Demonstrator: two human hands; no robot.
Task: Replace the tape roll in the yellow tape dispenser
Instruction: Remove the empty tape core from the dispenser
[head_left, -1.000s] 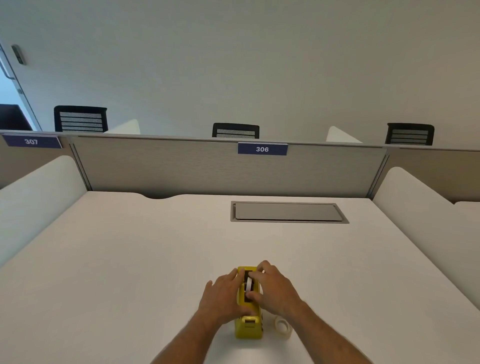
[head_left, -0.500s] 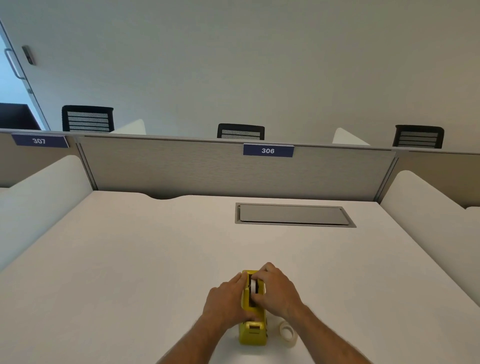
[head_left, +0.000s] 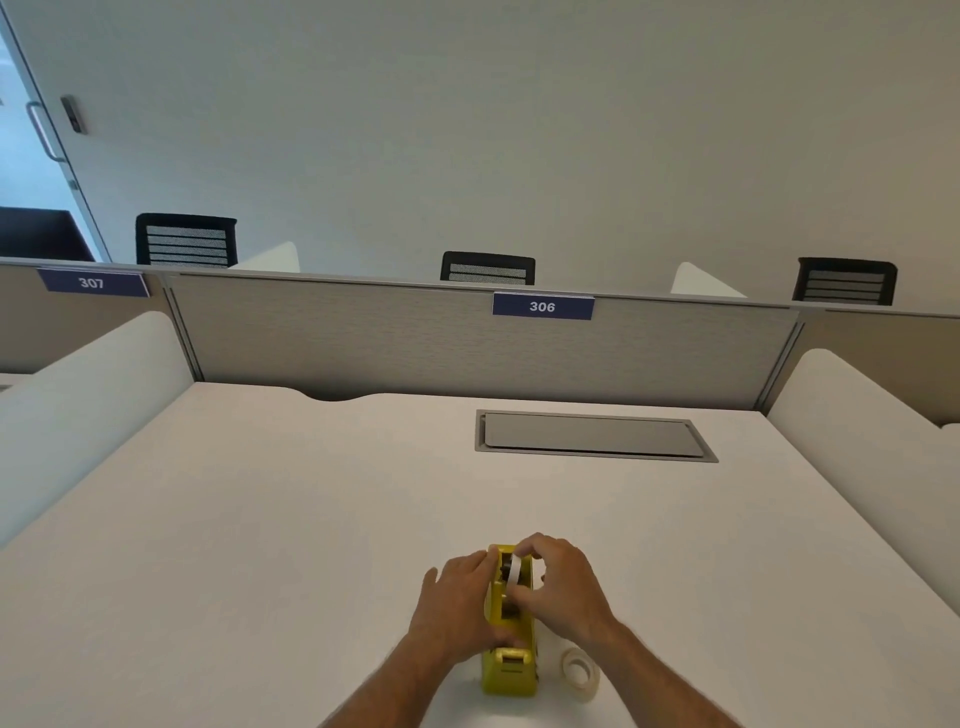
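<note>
The right hand (head_left: 563, 592) has its grip closed on a white tape roll (head_left: 514, 570) that stands on edge in the open top slot of the yellow tape dispenser (head_left: 510, 644); the fingertips curl over the far upper side of the roll and the thumb meets it from the near side. The roll sits tilted in the slot, partly above the dispenser's walls, right beneath that hand. The left hand (head_left: 457, 605) lies against the dispenser's left wall, fingers stretched forward along it and thumb low at its near side, bracing rather than pinching; how firmly it presses I cannot tell.

The dispenser stands upright on the white worktop (head_left: 260, 519), its cutter end nearest the person, lengthwise away from the camera. Just to the right of that near end, under the right forearm and apart from both hands, a second roll of tape (head_left: 581, 674), pale and translucent, lies on the worktop.

Farther out, a grey rectangular cover plate (head_left: 592, 435) is set flush in the worktop. Beyond it runs a grey divider panel (head_left: 363, 338) carrying a blue label reading 306 (head_left: 542, 306).
</note>
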